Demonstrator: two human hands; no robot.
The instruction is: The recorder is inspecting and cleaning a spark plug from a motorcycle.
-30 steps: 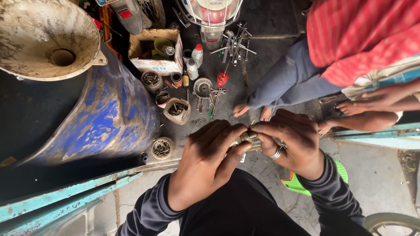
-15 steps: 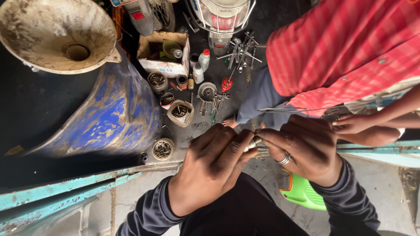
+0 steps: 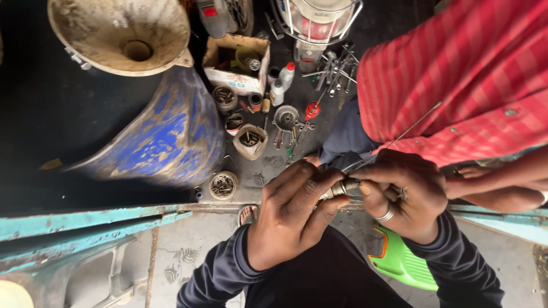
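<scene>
My left hand (image 3: 294, 214) and my right hand (image 3: 402, 194) meet in the middle of the view, both closed around a small ribbed metal fitting (image 3: 342, 187). A thin steel wire (image 3: 399, 137) runs from the fitting up to the right, across another person's red checked shirt (image 3: 462, 80). A silver ring sits on a finger of my right hand. My sleeves are dark blue. The part of the fitting inside my palms is hidden.
Another person in dark trousers (image 3: 345, 137) sits opposite; their hand (image 3: 496, 191) rests at the right. A blue drum (image 3: 165, 137) with a dirty funnel (image 3: 123, 34), a cardboard box (image 3: 237, 63), tins of bolts (image 3: 222, 185), loose spanners (image 3: 334, 68), a green object (image 3: 402, 262), a teal metal frame (image 3: 85, 225).
The view has shifted so the other person's red shirt fills more of the upper right. My hands stay together on the fitting and sit slightly lower and to the right; the wire now shows.
</scene>
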